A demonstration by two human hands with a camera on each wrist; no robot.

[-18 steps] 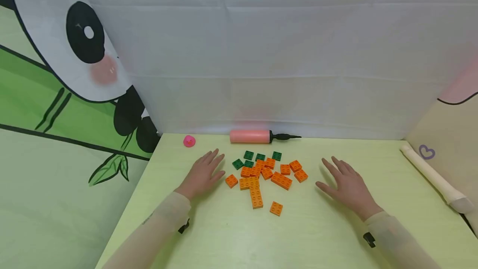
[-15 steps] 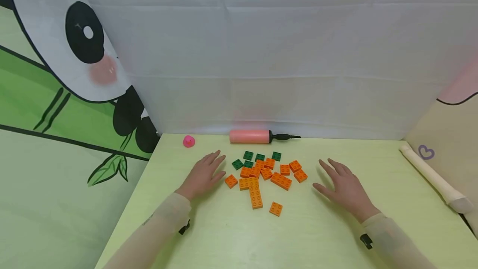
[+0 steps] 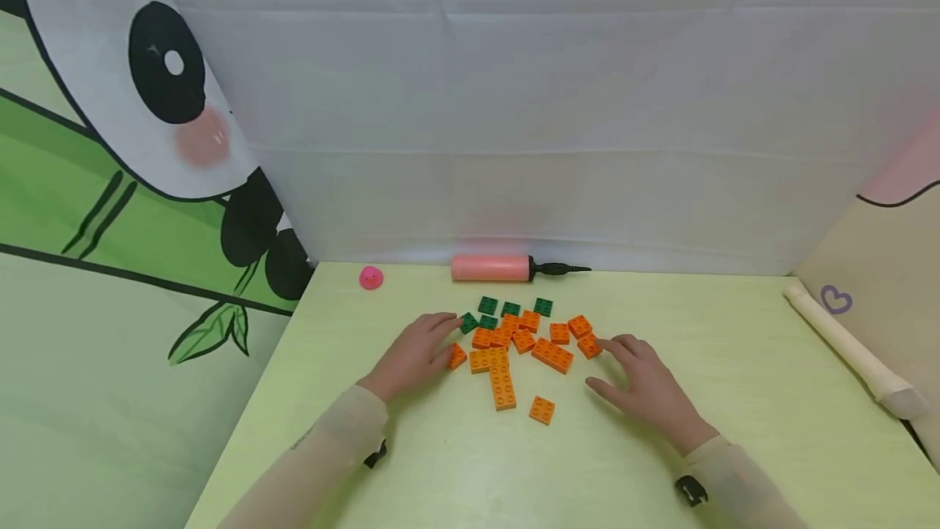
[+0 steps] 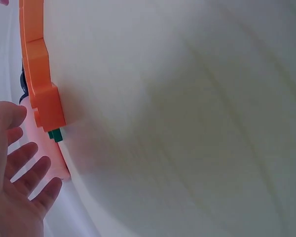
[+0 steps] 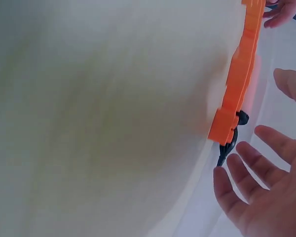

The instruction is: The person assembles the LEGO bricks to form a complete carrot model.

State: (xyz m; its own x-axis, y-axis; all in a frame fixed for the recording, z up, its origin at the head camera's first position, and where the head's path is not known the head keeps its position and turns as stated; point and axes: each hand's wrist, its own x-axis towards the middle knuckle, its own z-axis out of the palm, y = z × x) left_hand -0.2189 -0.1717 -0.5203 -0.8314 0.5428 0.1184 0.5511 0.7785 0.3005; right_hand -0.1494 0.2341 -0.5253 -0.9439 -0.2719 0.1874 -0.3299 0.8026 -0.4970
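Several orange toy building bricks [image 3: 553, 355] lie loosely grouped mid-table, with several green bricks [image 3: 488, 305] behind them. At the group's left side is my left hand [image 3: 413, 355], fingers spread and holding nothing; its fingertips overlap a green brick's edge and its thumb partly hides an orange brick [image 3: 458, 357]. My right hand [image 3: 652, 389] hovers at the right side, relaxed, with its index fingertip beside an orange brick [image 3: 589, 345]; contact is unclear. Both wrist views show loosely bent fingers [image 4: 33, 175] around nothing, near a row of orange bricks [image 5: 240, 74].
A pink hand pump [image 3: 490, 268] with a black nozzle lies along the table's back edge. Left of it sits a small pink toy [image 3: 371, 277]. A pale roll of material [image 3: 852, 349] runs along the right edge. White fabric [image 3: 558, 104] hangs behind the table.
Both hands have moved inward toward the bricks: the left slightly right, the right farther to the left. The bricks appear to lie where they did.
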